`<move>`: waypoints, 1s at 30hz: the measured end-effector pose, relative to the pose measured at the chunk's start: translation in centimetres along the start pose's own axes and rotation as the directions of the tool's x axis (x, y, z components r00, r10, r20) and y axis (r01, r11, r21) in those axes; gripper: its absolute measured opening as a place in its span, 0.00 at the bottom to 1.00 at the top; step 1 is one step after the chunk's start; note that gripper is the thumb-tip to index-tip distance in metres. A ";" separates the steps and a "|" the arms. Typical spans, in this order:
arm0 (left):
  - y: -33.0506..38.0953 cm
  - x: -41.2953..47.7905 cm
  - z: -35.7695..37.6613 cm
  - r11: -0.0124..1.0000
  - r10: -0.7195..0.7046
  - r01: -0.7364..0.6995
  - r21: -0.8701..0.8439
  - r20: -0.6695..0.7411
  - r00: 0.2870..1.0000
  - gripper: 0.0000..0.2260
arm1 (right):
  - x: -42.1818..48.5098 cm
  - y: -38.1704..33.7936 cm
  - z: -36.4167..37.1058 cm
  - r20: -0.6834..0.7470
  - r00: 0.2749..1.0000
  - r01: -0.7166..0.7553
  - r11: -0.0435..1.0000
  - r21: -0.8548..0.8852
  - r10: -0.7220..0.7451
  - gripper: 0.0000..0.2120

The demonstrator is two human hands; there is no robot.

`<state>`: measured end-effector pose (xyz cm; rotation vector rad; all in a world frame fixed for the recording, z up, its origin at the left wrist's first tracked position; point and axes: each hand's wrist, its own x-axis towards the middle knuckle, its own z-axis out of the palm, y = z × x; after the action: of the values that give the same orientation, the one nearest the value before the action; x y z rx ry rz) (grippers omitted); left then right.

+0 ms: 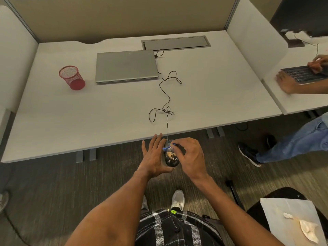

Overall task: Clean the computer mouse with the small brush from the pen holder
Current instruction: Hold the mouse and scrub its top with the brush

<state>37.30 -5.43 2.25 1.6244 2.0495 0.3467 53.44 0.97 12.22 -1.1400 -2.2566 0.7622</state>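
Holding the black computer mouse (171,158) just past the near edge of the desk (106,112), over the carpet, the left hand (154,157) supports it from the side with the fingers straight and the thumb under its near end. The right hand (191,156) is closed around a small blue brush (167,148), whose bristles touch the front part of the mouse. Pale crumbs lie on the back of the mouse.

The mouse looks light and hard, with a smooth shell, so I think it can slip if only the palm presses it; a hold on both flanks seems safer. The brush is thin and light, and a pinch near its head should give better control.

The thin cable (165,96) runs from the mouse across the desk, with loops and a loose knot, toward the closed grey laptop (126,67). It may pull back if the mouse goes further from the desk. Left of the laptop stands the red mesh pen holder (72,78), well apart from the mouse. Nothing blocks the brushing; another person works at the neighbouring desk, far right of the laptop.
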 end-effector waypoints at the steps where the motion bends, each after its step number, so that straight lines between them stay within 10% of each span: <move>1: 0.0 0.0 -0.1 1.000 -0.003 0.003 0.000 -0.001 1.000 0.59 | -0.1 0.0 -0.2 -0.010 1.000 -0.028 0.999 0.034 0.028 0.09; 10: -0.4 0.2 -0.9 1.000 0.013 -0.013 -0.016 -0.026 1.000 0.61 | 0.0 1.2 -2.2 -0.172 0.955 -0.229 0.969 0.092 0.242 0.08; 30: -0.2 -0.3 -0.4 0.996 -0.025 0.022 -0.090 -0.038 0.999 0.59 | -3.2 0.5 -2.1 -0.200 0.949 -0.236 0.970 0.052 0.242 0.09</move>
<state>36.97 -5.69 2.58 1.5505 2.0496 0.4588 56.76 -0.87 12.88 -1.4280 -1.9551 0.7276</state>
